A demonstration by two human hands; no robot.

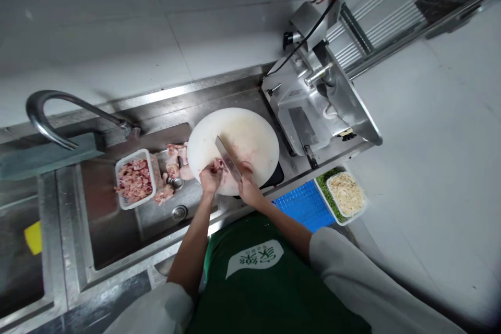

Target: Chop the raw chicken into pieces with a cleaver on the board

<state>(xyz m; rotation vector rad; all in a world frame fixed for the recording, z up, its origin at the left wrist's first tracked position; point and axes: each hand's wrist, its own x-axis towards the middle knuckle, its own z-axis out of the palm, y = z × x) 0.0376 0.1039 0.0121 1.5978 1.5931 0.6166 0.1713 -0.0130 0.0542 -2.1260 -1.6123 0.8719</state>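
Note:
A round white cutting board lies over the right end of the sink. On its near half, my right hand is closed around the handle of a broad-bladed kitchen knife, the blade slanting up and left. Just left of the blade, my left hand grips a small piece of raw meat against the board. The fingertips are partly hidden by the meat. Reddish smears mark the board's surface. Larger raw meat pieces lie in the sink beside the board's left edge.
A white basket of cut meat stands in the sink under a curved faucet. On the right are a metal slicer and a second cleaver. Below sit a blue crate and a tub of pale shreds.

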